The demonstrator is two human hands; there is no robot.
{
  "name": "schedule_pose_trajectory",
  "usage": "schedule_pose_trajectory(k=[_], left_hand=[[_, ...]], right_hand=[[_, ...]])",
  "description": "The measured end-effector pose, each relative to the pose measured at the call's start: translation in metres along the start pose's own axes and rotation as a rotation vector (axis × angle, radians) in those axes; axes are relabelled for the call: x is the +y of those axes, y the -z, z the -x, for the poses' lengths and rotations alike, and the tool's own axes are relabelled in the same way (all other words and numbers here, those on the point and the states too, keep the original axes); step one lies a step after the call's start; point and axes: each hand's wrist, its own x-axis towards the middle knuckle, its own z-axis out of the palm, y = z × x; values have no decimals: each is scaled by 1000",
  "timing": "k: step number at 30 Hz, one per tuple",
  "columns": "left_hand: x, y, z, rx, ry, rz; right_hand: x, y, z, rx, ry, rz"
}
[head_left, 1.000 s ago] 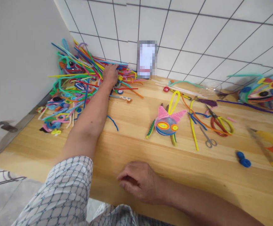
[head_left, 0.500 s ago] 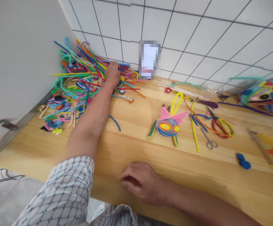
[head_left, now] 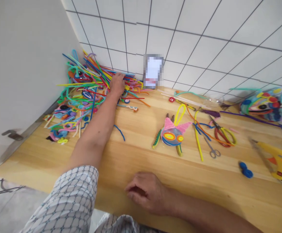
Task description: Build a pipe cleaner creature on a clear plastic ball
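My left hand (head_left: 118,84) reaches far across the wooden table (head_left: 136,152) into a heap of coloured pipe cleaners (head_left: 87,84) in the back left corner. Its fingers curl down among the stems and close on some of them. My right hand (head_left: 147,192) rests near the table's front edge, fingers loosely curled under, nothing in it. A small pipe-cleaner animal figure (head_left: 172,134) with pink ears and a yellow loop lies mid-table, apart from both hands.
Scissors (head_left: 211,149) and red-handled pliers (head_left: 220,132) lie right of the figure, among loose yellow, orange and blue stems. A yellow glue gun (head_left: 274,157) and a blue coil (head_left: 245,170) lie at the right. A larger colourful figure (head_left: 267,105) sits back right. Tiled wall behind.
The view has shifted a little, so everything sits lower in the picture. My left hand stays in the heap and my right hand has not moved.
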Motion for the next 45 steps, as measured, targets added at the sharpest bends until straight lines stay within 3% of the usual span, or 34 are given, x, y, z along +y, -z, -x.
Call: schedule_pose_trajectory(k=[4, 11, 25, 32, 45], left_hand=[[3, -3, 3, 39, 44, -16], [8, -1, 3, 2, 68, -105], [7, 1, 5, 25, 114, -60], [14, 13, 13, 49, 110, -74], [21, 28, 25, 80, 116, 44]], right_hand=[[1, 1, 0, -16, -25, 1], [7, -3, 0, -24, -22, 0], [15, -10, -6, -43, 8, 18], [13, -15, -10, -15, -4, 26], [15, -12, -8, -88, -26, 94]])
